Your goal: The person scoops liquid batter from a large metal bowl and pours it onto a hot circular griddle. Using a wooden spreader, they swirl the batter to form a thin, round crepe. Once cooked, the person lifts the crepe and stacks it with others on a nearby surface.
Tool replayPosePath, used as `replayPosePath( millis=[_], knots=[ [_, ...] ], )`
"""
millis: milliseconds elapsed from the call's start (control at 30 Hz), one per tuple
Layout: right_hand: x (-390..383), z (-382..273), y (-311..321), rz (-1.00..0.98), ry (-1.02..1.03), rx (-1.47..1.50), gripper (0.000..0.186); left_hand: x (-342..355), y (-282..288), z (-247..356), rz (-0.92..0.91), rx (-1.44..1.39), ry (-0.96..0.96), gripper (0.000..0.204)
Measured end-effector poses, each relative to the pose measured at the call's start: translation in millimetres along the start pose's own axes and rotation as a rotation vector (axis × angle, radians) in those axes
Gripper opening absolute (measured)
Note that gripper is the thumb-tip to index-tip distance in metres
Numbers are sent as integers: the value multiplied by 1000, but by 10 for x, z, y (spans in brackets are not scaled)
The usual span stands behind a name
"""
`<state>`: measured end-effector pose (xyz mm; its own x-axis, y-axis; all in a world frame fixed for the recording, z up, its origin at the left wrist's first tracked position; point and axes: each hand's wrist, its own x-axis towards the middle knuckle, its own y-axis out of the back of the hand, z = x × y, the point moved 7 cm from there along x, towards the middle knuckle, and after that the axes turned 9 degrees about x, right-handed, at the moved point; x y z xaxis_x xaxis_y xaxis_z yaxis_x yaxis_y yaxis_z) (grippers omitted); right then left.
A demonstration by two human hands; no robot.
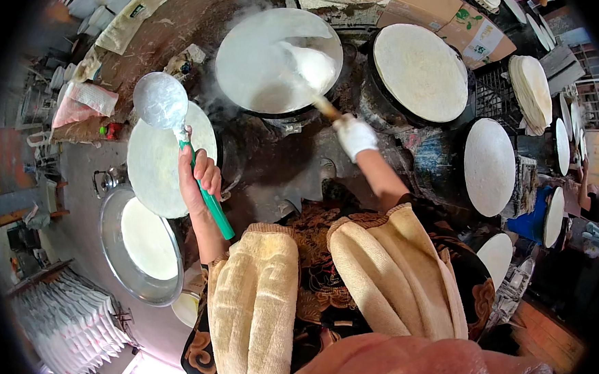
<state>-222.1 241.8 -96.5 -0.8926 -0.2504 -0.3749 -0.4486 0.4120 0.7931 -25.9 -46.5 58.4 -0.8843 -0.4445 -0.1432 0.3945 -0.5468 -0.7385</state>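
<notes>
Fingers (210,177) curled around a green-handled ladle (161,101), the left hand (200,176) is upright; the gloved right hand (357,137) stretches forward, gripping a wooden handle (325,107) by a steaming griddle (247,63).

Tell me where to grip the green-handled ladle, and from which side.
Probably best by the green handle, coming from the near side: the ladle has its bowl at the far end, and the straight handle slants back nearer. The left hand wraps its upper part, leaving the lower end free.

Metal ladle (161,101), smooth plastic handle (215,214)
</notes>
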Motion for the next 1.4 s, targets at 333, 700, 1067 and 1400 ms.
replayPosePath(
  millis=[333,700,1067,1400],
  knots=[
    [238,-217,304,37,255,116,41,68,-88,-127,-3,-6,50,18],
    [691,-242,670,218,308,149,39,206,-157,-250,-27,-20,117,31],
    [1181,-558,697,177,171,143,48,281,-222,-445,-23,71,195,33],
    [461,-768,-212,-122,-243,1284,42,254,202,-911,29,13,466,22]
  ],
)
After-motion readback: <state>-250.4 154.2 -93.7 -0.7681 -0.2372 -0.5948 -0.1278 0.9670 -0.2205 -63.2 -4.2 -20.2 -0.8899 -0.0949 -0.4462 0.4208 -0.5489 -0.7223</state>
